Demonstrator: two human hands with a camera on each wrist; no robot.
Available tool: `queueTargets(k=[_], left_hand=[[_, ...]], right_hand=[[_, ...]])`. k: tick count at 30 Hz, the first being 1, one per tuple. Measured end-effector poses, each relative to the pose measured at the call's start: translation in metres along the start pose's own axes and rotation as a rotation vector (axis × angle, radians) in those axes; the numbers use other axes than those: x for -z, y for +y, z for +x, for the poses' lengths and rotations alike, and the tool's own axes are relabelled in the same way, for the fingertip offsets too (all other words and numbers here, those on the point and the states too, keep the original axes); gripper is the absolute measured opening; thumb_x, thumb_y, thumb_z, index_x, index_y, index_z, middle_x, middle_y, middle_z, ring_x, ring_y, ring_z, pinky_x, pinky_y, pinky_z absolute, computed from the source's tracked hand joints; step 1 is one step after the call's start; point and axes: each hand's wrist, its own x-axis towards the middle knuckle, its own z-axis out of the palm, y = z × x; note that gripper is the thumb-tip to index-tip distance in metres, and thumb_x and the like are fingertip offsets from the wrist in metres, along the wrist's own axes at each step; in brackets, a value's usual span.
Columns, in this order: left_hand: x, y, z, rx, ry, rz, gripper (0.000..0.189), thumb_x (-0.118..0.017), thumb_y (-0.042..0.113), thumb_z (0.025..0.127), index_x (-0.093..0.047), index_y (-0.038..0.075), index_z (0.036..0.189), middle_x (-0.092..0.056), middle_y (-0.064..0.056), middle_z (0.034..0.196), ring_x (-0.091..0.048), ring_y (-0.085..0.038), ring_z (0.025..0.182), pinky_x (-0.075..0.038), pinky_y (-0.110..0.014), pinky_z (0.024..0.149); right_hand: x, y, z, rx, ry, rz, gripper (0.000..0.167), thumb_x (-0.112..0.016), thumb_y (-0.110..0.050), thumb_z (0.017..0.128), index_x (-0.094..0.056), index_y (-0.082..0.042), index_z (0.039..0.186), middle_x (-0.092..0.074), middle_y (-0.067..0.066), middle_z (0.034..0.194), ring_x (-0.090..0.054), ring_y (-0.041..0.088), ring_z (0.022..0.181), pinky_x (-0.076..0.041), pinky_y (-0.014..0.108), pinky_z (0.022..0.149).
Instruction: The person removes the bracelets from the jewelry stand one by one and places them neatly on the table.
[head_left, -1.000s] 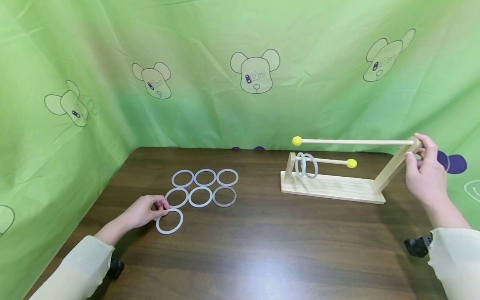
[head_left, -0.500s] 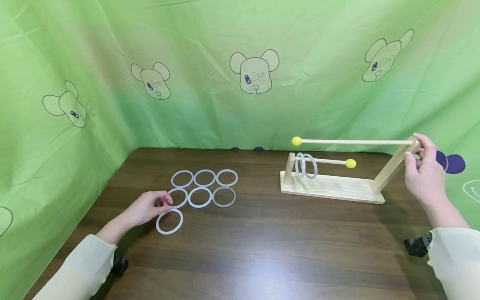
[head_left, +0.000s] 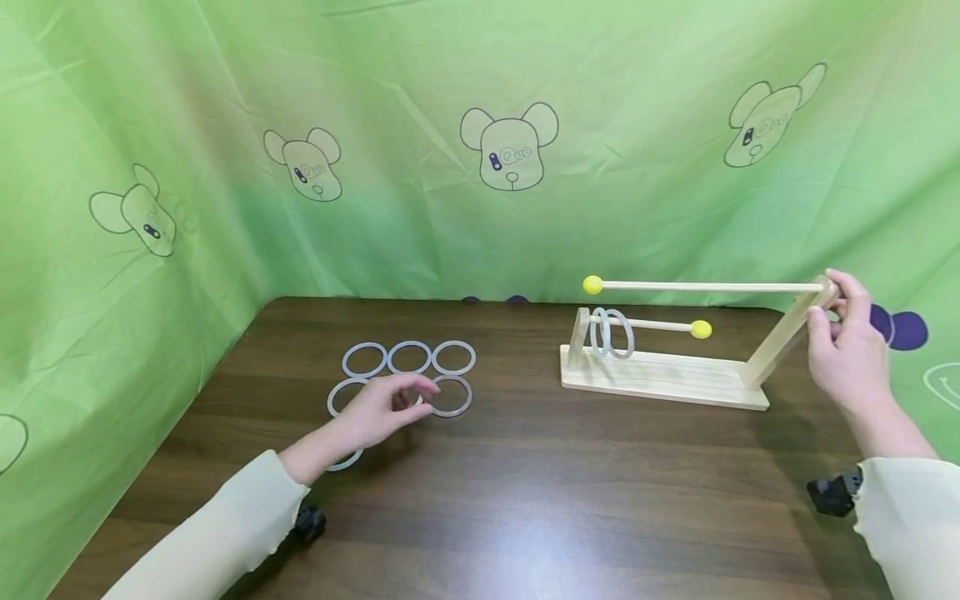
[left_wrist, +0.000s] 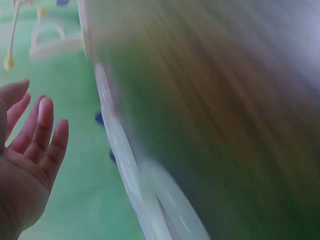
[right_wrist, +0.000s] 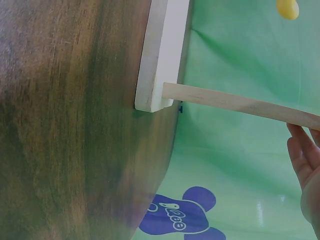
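Observation:
My left hand (head_left: 378, 408) hovers over the flat, pale rings, its fingers loosely spread and holding nothing. It covers part of the nearer rings; a greyish ring (head_left: 471, 397) lies just right of its fingertips. In the left wrist view, the fingers (left_wrist: 45, 130) are apart, with blurred ring edges (left_wrist: 120, 145) beside them. At the right, my right hand (head_left: 851, 350) grips the top of the slanted tall post (head_left: 782, 340) of a wooden stand (head_left: 667, 377). Two translucent rings (head_left: 631, 335) hang on the stand's lower rod (head_left: 660, 324), near the short post.
An upper rod (head_left: 712, 287) with a yellow ball end (head_left: 592, 285) points left from the tall post. The lower rod's yellow ball (head_left: 701, 329) faces right. Behind the brown table (head_left: 570, 483) hangs a green printed curtain (head_left: 420, 217).
My left hand has moved right from the nearest left ring to above the middle of the rings, its fingers apart. The right hand stays on the post.

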Motion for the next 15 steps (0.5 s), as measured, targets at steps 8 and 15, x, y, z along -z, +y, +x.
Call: queueTargets(k=[8, 15], left_hand=[[-0.033, 0.03, 0.034, -0.006, -0.007, -0.198, 0.02, -0.066, 0.009, 0.093, -0.066, 0.007, 0.113, -0.067, -0.006, 0.094, -0.062, -0.019, 0.072, -0.051, -0.028, 0.064], [-0.057, 0.05, 0.061, -0.017, -0.024, -0.275, 0.019, -0.063, 0.008, 0.094, -0.065, 0.006, 0.113, -0.068, -0.013, 0.091, -0.062, -0.023, 0.071, -0.051, -0.027, 0.064]], right_hand=[[0.0, 0.001, 0.0, 0.004, 0.007, 0.009, 0.051, -0.043, -0.016, 0.101, -0.028, -0.019, 0.15, -0.054, 0.007, 0.132, -0.039, -0.024, 0.078, -0.031, 0.005, 0.066], [0.0, 0.0, 0.0, -0.004, -0.003, -0.007, 0.051, -0.042, -0.018, 0.101, -0.027, -0.019, 0.15, -0.05, 0.026, 0.136, -0.036, -0.028, 0.077, -0.032, 0.015, 0.064]])
